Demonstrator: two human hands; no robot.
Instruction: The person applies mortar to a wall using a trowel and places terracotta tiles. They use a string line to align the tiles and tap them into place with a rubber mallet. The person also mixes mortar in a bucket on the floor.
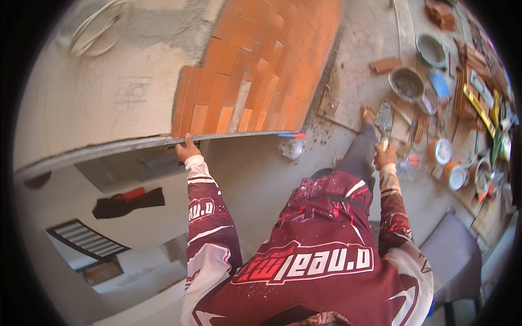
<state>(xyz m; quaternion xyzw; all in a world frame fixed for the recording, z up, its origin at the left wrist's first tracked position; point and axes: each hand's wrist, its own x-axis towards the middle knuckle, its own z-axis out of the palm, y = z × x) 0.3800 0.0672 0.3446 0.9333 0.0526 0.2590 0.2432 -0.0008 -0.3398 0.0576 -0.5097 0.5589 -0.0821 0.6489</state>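
My right hand (385, 156) is closed round the handle of a trowel (384, 116). The trowel's pointed blade points away from me, with grey mortar on it. On the left, my left hand (188, 149) grips the edge of a pale wall (103, 145), its fingers bent against it just beneath the tiles. Orange brick tiles (217, 87) cover part of that wall in staggered rows. One tile strip (239, 106) among them is greyish. Beside the tiles, the bare wall has a rough grey mortar patch (179, 41) higher up.
On boards at the right stand a mortar bucket (406, 85), a green-grey bucket (432, 50), several paint tubs (439, 151) and a yellow level (479, 111). A loose tile (385, 66) lies near the buckets. A coiled cable (98, 30) hangs at upper left. A dark chair (451, 255) stands lower right.
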